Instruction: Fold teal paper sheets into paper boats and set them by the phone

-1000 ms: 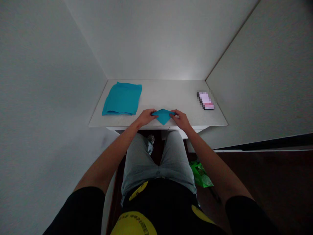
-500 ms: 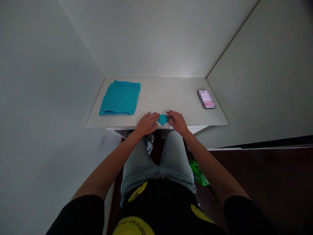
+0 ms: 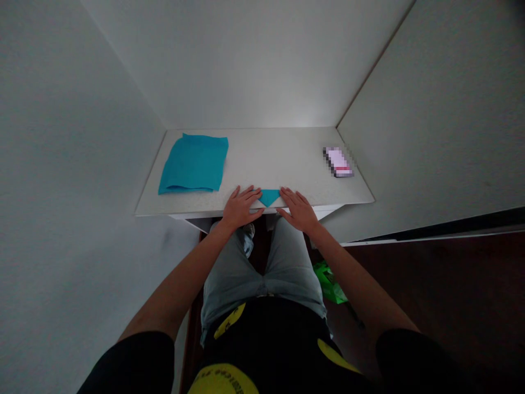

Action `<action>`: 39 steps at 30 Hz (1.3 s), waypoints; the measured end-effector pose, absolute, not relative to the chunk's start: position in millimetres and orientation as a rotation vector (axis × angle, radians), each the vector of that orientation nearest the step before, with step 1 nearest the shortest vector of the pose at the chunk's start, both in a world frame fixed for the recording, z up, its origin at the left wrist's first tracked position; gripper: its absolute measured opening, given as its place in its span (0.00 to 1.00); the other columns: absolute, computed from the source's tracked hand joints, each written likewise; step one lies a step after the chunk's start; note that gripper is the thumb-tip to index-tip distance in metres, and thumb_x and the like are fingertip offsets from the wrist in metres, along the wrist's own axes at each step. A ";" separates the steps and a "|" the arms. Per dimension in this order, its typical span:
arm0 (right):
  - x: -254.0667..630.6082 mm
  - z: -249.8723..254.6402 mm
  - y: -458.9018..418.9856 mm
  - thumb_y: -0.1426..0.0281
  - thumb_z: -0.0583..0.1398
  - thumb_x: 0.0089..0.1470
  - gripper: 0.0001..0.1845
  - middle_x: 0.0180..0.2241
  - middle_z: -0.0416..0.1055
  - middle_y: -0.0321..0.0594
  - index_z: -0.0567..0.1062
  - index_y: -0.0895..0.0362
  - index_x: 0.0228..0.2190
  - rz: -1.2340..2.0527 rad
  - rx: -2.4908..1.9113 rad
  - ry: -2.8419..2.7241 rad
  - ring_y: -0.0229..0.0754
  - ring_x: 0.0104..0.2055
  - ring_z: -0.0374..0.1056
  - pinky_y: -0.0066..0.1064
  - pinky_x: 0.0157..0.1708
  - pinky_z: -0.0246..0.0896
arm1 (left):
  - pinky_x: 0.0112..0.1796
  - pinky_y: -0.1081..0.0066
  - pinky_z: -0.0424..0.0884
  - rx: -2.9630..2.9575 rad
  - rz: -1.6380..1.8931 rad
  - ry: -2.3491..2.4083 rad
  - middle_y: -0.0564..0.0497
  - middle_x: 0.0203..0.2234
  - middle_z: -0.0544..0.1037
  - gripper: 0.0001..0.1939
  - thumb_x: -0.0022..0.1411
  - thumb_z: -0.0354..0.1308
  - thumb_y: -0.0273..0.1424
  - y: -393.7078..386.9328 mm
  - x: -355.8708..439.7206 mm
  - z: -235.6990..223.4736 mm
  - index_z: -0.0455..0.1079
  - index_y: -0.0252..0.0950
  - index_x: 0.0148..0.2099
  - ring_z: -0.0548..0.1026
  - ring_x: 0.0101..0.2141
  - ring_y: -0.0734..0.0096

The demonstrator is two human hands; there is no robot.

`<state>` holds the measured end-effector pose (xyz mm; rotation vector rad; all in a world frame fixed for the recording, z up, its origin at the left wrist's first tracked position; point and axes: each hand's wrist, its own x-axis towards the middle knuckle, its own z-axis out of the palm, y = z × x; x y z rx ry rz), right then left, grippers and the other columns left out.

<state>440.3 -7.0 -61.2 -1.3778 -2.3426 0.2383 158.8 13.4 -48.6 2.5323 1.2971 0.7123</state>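
A small piece of teal paper or cloth [image 3: 269, 197], folded to a triangle with its point toward me, lies at the front edge of the white tabletop [image 3: 279, 158]. On its left end rest the fingers of my left hand [image 3: 241, 208], stretched out and flat. My right hand [image 3: 300, 210] lies flat over the right end, fingers extended and thumb apart. Both ends of the triangle are partly hidden under my fingertips. To the left is a larger teal sheet [image 3: 194, 164], lying flat with a fold along its near side.
A phone-like item [image 3: 338, 161], blurred by pixelation, lies at the table's right end. Walls close in the table at the back and both sides. Below, a green bag [image 3: 330, 282] is on the dark floor beside my right leg.
My hands have spread slightly apart along the folded teal piece, so more of it shows between them. My right thumb has moved away from the fingers. The view has shifted a little.
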 end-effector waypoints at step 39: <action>395.9 -61.8 50.9 0.47 0.71 0.54 0.24 0.31 0.76 0.35 0.78 0.51 0.42 1.255 -0.985 -1.485 0.42 0.32 0.71 0.35 0.35 0.71 | 0.31 0.70 0.73 1.164 1.289 1.098 0.54 0.23 0.75 0.32 0.52 0.75 0.61 64.7 180.8 -51.8 0.77 0.37 0.39 0.73 0.26 0.72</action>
